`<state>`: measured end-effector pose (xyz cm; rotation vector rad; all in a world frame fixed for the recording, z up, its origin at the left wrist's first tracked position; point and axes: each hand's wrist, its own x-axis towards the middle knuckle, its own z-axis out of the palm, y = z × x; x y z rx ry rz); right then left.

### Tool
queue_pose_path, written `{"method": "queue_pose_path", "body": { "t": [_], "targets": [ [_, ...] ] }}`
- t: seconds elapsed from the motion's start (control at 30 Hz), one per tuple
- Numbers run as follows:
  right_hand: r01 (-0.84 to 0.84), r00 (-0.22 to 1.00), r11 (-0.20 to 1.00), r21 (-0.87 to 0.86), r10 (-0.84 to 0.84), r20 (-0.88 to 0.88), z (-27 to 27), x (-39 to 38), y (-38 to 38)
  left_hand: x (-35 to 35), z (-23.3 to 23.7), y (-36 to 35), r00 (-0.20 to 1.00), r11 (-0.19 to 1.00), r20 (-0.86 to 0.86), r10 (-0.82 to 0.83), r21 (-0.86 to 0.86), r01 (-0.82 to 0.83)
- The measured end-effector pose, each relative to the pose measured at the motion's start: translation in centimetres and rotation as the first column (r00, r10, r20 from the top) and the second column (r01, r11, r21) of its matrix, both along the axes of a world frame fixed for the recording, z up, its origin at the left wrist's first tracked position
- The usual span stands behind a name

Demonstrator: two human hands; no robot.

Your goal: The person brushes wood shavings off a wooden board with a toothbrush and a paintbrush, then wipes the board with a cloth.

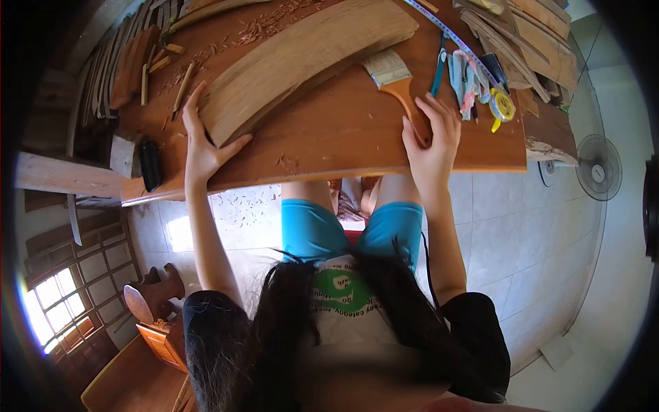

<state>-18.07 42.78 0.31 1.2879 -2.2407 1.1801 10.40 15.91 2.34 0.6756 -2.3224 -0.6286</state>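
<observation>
A thick, curved wooden board [309, 58] lies across the tabletop. At its near left end my left hand [204, 151] straddles the corner, thumb along the front edge and fingers up the end, steadying it. To the right lies a paintbrush [397, 86] with pale bristles and an orange-brown handle; its bristles touch or nearly touch the board's front edge. My right hand [438, 141] is curled around the handle's lower end, with thumb and fingers on either side. How firmly it grips is hard to see.
Wood shavings [264, 27] are scattered behind the board. A yellow tape measure [502, 105], a cloth [467, 79] and a teal-handled tool [438, 72] lie at right. A black object [149, 165] stands at the left edge. Wood strips are stacked on both sides.
</observation>
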Motion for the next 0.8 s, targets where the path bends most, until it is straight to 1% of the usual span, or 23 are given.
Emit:
{"method": "queue_pose_path", "body": {
  "t": [0.07, 0.1, 0.13, 0.2, 0.27, 0.3, 0.33, 0.37, 0.43, 0.5, 0.6, 0.63, 0.67, 0.73, 0.77, 0.8],
  "targets": [
    [-0.017, 0.996, 1.000, -0.021, 0.019, 0.084, 1.5, -0.3, -0.2, -0.1, -0.2, -0.1, 1.000, 0.999, 0.002, -0.002, 0.034, 0.002],
    [-0.052, 0.996, 0.998, 0.025, 0.050, 0.076, 2.1, -1.4, -0.1, -0.3, -0.2, -0.2, 1.000, 0.999, 0.000, 0.002, 0.034, -0.002],
    [-0.065, 0.998, 0.997, 0.048, 0.065, 0.015, 3.1, -2.7, -0.7, -0.6, -0.3, -0.1, 1.000, 0.999, 0.000, 0.015, 0.037, -0.015],
    [-0.122, 0.992, 0.989, 0.083, 0.120, 0.033, 5.3, -6.1, -2.2, -1.0, 0.1, -0.3, 0.999, 0.999, 0.034, -0.003, 0.037, 0.002],
    [-0.114, 0.990, 0.979, 0.166, 0.126, -0.059, 6.0, -10.0, -3.5, -0.9, 0.6, -0.6, 0.997, 0.999, 0.069, -0.018, 0.028, 0.017],
    [-0.080, 0.994, 0.971, 0.225, 0.096, -0.061, 6.3, -11.2, -4.0, -0.8, 0.6, -0.8, 0.996, 1.000, 0.090, -0.016, -0.005, 0.017],
    [-0.050, 0.997, 0.964, 0.260, 0.066, -0.051, 6.1, -12.4, -4.2, -0.9, 0.7, -0.9, 0.995, 1.000, 0.096, -0.003, -0.002, 0.003],
    [-0.050, 0.997, 0.963, 0.265, 0.064, -0.045, 5.8, -13.3, -4.3, -0.9, 0.7, -0.9, 0.995, 1.000, 0.103, 0.011, 0.004, -0.012],
    [-0.016, 0.999, 0.952, 0.305, 0.029, -0.039, 5.6, -13.5, -4.1, -0.9, 1.1, -0.8, 0.991, 0.999, 0.130, 0.030, 0.012, -0.031],
    [0.046, 0.998, 0.928, 0.370, -0.031, -0.047, 5.8, -12.9, -3.5, -1.0, 1.4, -0.6, 0.993, 0.999, 0.113, 0.033, 0.040, -0.037],
    [0.070, 0.993, 0.917, 0.394, -0.025, -0.117, 4.2, -13.5, -2.4, -1.4, 2.4, -0.5, 0.993, 0.998, 0.114, 0.042, 0.034, -0.047],
    [0.019, 0.994, 0.923, 0.384, 0.024, -0.107, 3.4, -14.3, -2.5, -1.5, 2.4, -0.6, 0.993, 0.998, 0.108, 0.043, 0.037, -0.048],
    [-0.078, 0.981, 0.964, 0.256, 0.120, -0.153, 2.7, -14.8, -2.2, -1.5, 2.4, -0.5, 0.994, 0.998, 0.102, 0.043, 0.044, -0.047],
    [-0.083, 0.997, 0.951, 0.298, 0.078, 0.029, 3.3, -13.5, -2.0, -1.7, 3.0, -0.7, 0.991, 0.998, 0.124, 0.045, 0.046, -0.051],
    [-0.052, 0.996, 0.955, 0.292, 0.029, 0.083, 5.5, -11.8, -2.7, -1.8, 3.5, -0.6, 0.989, 0.997, 0.139, 0.047, 0.054, -0.055],
    [-0.003, 0.996, 0.933, 0.361, -0.028, 0.081, 6.1, -11.5, -2.5, -1.8, 4.0, -0.5, 0.987, 0.997, 0.154, 0.048, 0.060, -0.057]
  ]
}}
